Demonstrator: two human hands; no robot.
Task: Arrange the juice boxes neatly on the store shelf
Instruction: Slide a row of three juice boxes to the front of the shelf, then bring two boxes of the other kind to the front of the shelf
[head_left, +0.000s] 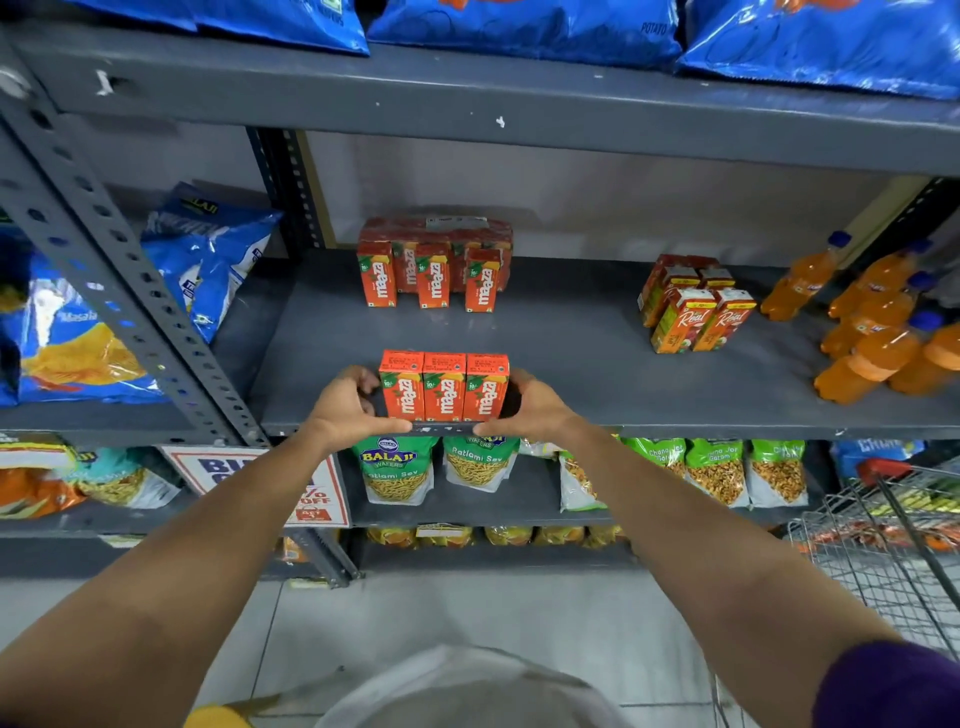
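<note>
Three orange juice boxes (444, 387) stand tall in a tight row at the front edge of the shelf (597, 364), names facing out. The left hand (345, 408) and right hand (530, 405) squeeze the row between their fingers (363, 375).

Orange soda bottles (878, 322) (blue caps), blue chip bags (524, 23), green snack pouches (397, 470), wire cart (883, 535).

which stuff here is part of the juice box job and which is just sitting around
Part of the job:
row of three Maaza boxes between the left hand and right hand
Maaza boxes at the back
Real juice boxes
grey shelf

Just there:
orange soda bottles
blue chip bags
green snack pouches
wire basket
</note>
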